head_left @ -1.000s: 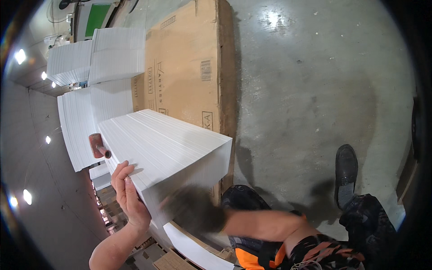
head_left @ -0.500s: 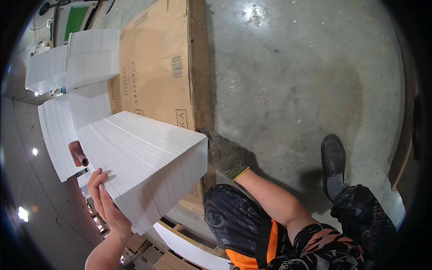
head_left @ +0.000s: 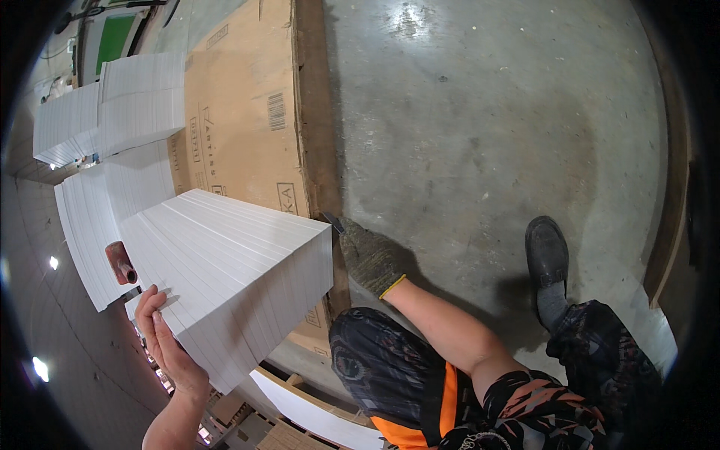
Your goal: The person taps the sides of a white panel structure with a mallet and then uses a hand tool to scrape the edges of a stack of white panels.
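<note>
A tall stack of white boards [head_left: 232, 247] stands in front of me, its layers pressed tightly together. My left hand [head_left: 169, 345], bare, lies against the stack's near left edge with its fingers stretched out. In a grey-green knit glove with a yellow cuff, my right hand [head_left: 369, 259] is beside the stack's right corner. Its fingers are closed around a thin, dark, blade-like tool [head_left: 333, 222], whose tip points toward the cardboard; the rest is hidden in the glove. A reddish-brown tape-dispenser-like object [head_left: 120, 262] sits at the stack's far left side.
More white board stacks [head_left: 142, 101] stand at the far left. A large cardboard sheet or box [head_left: 247, 112] extends away beneath them. Concrete floor [head_left: 465, 135] lies to the right, with my shoe [head_left: 547, 247] on it. A white panel on a wooden frame [head_left: 311, 409] is near my knee.
The whole view has shifted slightly, moving things a little leftward. More of the dark tool shows at my right hand beside the corner. My left hand keeps its place on the stack.
</note>
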Demonstrator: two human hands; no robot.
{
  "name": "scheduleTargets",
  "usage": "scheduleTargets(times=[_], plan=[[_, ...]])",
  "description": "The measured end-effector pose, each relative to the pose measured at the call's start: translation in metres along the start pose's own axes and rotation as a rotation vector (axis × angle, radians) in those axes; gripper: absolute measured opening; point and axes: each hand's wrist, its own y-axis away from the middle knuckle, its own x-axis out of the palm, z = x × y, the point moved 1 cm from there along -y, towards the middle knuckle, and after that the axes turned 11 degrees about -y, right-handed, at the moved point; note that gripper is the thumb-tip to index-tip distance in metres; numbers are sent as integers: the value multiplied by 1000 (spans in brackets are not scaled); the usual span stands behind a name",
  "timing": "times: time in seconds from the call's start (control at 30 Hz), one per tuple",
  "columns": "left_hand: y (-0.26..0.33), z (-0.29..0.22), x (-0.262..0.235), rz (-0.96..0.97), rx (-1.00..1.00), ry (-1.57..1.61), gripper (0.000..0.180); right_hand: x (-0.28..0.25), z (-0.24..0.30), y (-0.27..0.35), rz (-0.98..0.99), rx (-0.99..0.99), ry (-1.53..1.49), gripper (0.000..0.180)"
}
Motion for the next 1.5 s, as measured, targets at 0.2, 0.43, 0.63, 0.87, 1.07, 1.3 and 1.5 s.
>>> scheduleTargets(times=[0.2,0.43,0.63,0.87,1.07,1.3,1.5], plan=[[-1,2,1,7,46,-20,32,0,6,-1,-34,-88,-6,37],[2,7,0,-1,51,-9,32,48,114,55,193,-879,-15,18],[-2,-6,0,14,9,-39,31,97,41,44,223,-309,-123,29],[3,23,-23,3,134,-188,32,98,181,91,116,-995,-629,17],[0,-3,-1,13,42,-80,32,41,172,57,711,-480,354,35],[4,6,-2,-5,99,-197,35,77,174,90,283,-876,-276,35],[3,2,1,9,67,-141,32,77,177,88,119,-785,-252,17]])
